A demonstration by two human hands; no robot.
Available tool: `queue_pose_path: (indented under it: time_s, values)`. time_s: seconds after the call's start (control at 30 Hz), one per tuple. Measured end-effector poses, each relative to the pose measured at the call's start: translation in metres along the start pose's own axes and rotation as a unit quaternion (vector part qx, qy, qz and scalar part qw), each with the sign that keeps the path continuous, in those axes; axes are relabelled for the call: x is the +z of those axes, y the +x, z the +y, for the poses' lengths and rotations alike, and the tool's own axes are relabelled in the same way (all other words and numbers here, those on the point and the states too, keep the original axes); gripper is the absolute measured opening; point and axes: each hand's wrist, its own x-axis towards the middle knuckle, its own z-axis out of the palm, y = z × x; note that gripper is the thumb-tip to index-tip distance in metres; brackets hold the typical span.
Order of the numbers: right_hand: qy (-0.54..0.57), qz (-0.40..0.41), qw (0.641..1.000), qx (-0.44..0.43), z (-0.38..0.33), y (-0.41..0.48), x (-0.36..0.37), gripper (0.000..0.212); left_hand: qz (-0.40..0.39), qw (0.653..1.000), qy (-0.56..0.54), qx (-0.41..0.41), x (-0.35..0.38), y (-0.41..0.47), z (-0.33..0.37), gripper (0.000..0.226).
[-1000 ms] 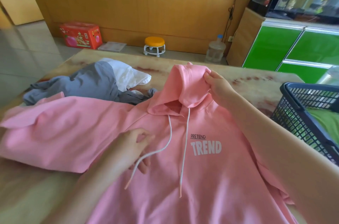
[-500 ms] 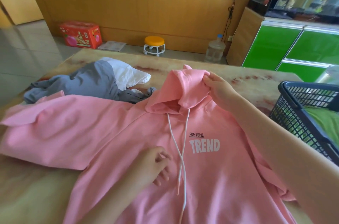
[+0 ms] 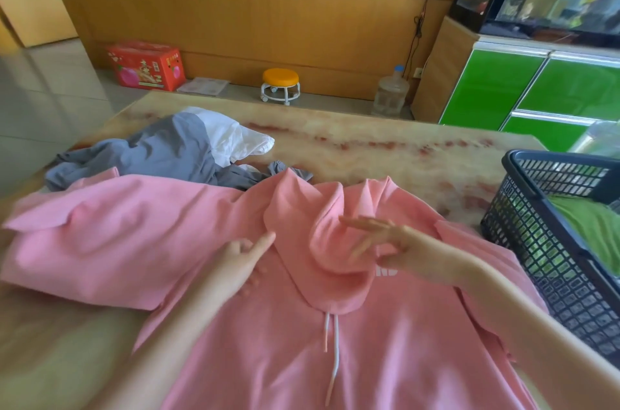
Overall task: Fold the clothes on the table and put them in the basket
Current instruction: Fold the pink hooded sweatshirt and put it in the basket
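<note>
A pink hoodie [image 3: 268,342] lies front-up across the table, its hood [image 3: 322,241] folded down over the chest and covering most of the white print. White drawstrings [image 3: 335,352] hang below the hood. My left hand [image 3: 240,257] rests on the fabric at the hood's left edge, forefinger stretched out. My right hand [image 3: 396,245] hovers over the hood's right side with fingers spread, holding nothing. The dark mesh basket [image 3: 523,241] stands at the right with a green garment [image 3: 597,225] inside.
A grey garment [image 3: 161,154] and a white one [image 3: 235,134] lie crumpled at the table's far left. The marbled table [image 3: 385,147] shows bare beyond the hoodie. On the floor behind stand a red box [image 3: 146,65], an orange stool [image 3: 280,84] and a water jug [image 3: 391,95].
The hood, earlier held up by my right hand, now lies folded down over the chest. My right hand has let go and opened. My left hand moved up from the drawstrings to the hood's edge.
</note>
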Motion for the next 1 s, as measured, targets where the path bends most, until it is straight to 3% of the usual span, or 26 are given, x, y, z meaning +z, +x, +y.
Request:
queue_pose_path:
  time_s: [0.03, 0.1, 0.17, 0.2, 0.23, 0.33, 0.4, 0.5, 0.57, 0.67, 0.73, 0.8, 0.87, 0.93, 1.0]
  values:
    - [0.062, 0.031, 0.997, 0.015, 0.003, -0.007, 0.012, 0.061, 0.031, 0.997, 0.055, 0.034, 0.001, 0.003, -0.008, 0.044]
    - [0.168, 0.175, 0.969, 0.047, 0.008, -0.019, 0.033, 0.053, 0.072, 0.991, 0.072, 0.087, 0.005, 0.007, -0.012, 0.027]
    - [0.148, 0.339, 0.920, 0.131, 0.011, -0.025, 0.052, 0.025, 0.057, 0.993, 0.026, 0.105, 0.014, 0.010, -0.002, 0.021]
    - [0.145, 0.378, 0.897, 0.175, 0.008, -0.025, 0.061, 0.013, 0.040, 0.994, 0.014, 0.105, 0.021, 0.015, 0.006, 0.023]
    - [0.145, 0.391, 0.885, 0.209, 0.005, -0.023, 0.068, 0.020, 0.025, 0.995, 0.007, 0.099, 0.028, 0.020, 0.014, 0.027]
    - [0.102, 0.371, 0.878, 0.284, -0.008, -0.012, 0.082, 0.039, 0.037, 0.995, 0.005, 0.092, 0.051, 0.037, 0.032, 0.039]
    - [0.071, 0.383, 0.867, 0.311, -0.014, -0.006, 0.087, 0.051, 0.036, 0.992, 0.052, 0.110, 0.061, 0.044, 0.035, 0.023]
    - [0.058, 0.388, 0.870, 0.300, -0.013, -0.004, 0.095, 0.044, 0.006, 0.992, 0.020, 0.123, 0.066, 0.038, 0.040, 0.036]
    - [0.091, 0.357, 0.889, 0.272, -0.016, -0.005, 0.098, 0.030, 0.026, 0.987, -0.092, 0.126, 0.060, 0.028, 0.051, 0.028]
    - [0.326, 0.225, 0.890, 0.227, -0.031, -0.005, 0.105, 0.056, -0.033, 0.928, -0.362, 0.076, 0.043, -0.001, 0.084, 0.015]
    - [0.357, 0.202, 0.889, 0.202, -0.042, -0.005, 0.107, 0.053, -0.077, 0.901, -0.421, 0.070, 0.037, -0.015, 0.096, 0.016]
    - [0.333, 0.325, 0.862, 0.201, -0.044, -0.006, 0.105, 0.045, -0.081, 0.935, -0.322, 0.123, 0.038, -0.028, 0.097, 0.026]
    - [0.356, 0.435, 0.803, 0.198, -0.044, -0.014, 0.097, 0.040, -0.095, 0.957, -0.212, 0.174, 0.046, -0.035, 0.084, 0.011]
    - [0.371, 0.474, 0.777, 0.186, -0.045, -0.023, 0.087, 0.038, -0.130, 0.962, -0.115, 0.210, 0.059, -0.037, 0.062, 0.008]
    - [0.358, 0.475, 0.783, 0.182, -0.048, -0.028, 0.080, 0.035, -0.186, 0.946, 0.019, 0.266, 0.076, -0.039, 0.041, 0.011]
